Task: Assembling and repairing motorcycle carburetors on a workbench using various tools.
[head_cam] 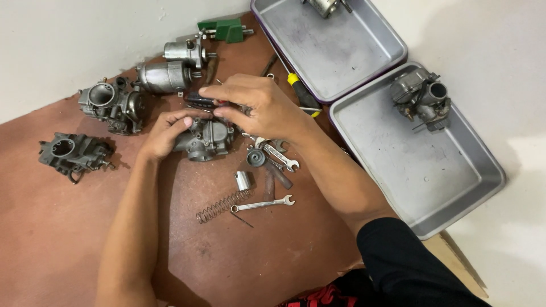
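1. Toward the brown mat's (pixel 68 239) left edge lies a dark carburetor body (pixel 71 153); just behind it sits a silver carburetor (pixel 111 102).
2. The left hand (pixel 165 133) curls over the grey carburetor (pixel 207 139) near the mat's middle, fingers bent and pressing its left side.
3. The right hand (pixel 256 105) hovers over that same carburetor, fingertips pinched on a small dark-and-red tool (pixel 202 101).
4. Nearer the person lie a coil spring (pixel 222 206) and a small wrench (pixel 264 203); a yellow-handled screwdriver (pixel 301 94) rests behind the right hand.
5. Off the mat's right edge stand two metal trays; the nearer tray (pixel 432 187) holds another carburetor (pixel 424 96).
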